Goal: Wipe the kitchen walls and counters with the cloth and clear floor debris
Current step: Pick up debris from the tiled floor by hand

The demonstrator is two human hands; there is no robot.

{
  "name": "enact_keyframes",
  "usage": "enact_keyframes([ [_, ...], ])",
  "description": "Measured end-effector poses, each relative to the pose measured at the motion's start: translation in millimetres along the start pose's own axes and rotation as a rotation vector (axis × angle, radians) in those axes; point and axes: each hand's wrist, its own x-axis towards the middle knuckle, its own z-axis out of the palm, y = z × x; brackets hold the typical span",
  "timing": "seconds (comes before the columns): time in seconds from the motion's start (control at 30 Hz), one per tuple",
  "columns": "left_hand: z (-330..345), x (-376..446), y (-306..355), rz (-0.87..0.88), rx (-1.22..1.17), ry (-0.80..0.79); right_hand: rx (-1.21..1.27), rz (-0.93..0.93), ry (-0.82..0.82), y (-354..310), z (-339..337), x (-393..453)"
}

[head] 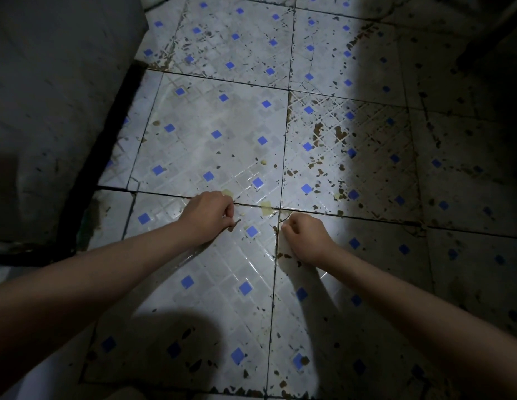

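Observation:
Both my hands are down at the dirty tiled floor (216, 134), which is white with small blue squares. My left hand (208, 217) has its fingers curled, and a small brown scrap (235, 224) sticks out at its fingertips. My right hand (304, 238) is curled into a loose fist just right of the tile joint, and nothing shows in it. Pale yellow scraps lie close ahead: one (266, 207) between the hands, one (227, 193) by my left knuckles and a small one (263, 162) further off. No cloth is in view.
Brown flecks and stains (329, 134) cover the tiles, thickest to the right and along the joints. A grey wall or cabinet side (49, 111) with a dark base strip (107, 157) rises on the left. The right side and near edge are in deep shadow.

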Motion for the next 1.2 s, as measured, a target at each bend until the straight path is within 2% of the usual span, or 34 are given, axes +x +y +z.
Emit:
enact_keyframes([
  [0.3, 1.5, -5.0, 4.2, 0.039, -0.13, 0.012, 0.082, 0.046, -0.054, 0.2, -3.3, 1.6],
  [0.47, 6.5, -2.9, 6.1, -0.024, -0.18, 0.045, 0.134, 0.071, -0.058, 1.1, -1.6, 2.6],
  [0.87, -2.4, -0.7, -10.9, -0.058, -0.229, 0.086, 0.069, 0.012, -0.108, 1.3, -3.0, 2.5],
  [0.97, -2.8, 0.3, -8.7, -0.037, -0.193, 0.073, 0.084, -0.002, -0.092, -1.9, -2.5, 5.7],
  [1.2, 1.3, 2.4, -3.2, -0.128, -0.178, 0.049, 0.081, -0.003, -0.011, -5.2, -0.6, 19.4],
])
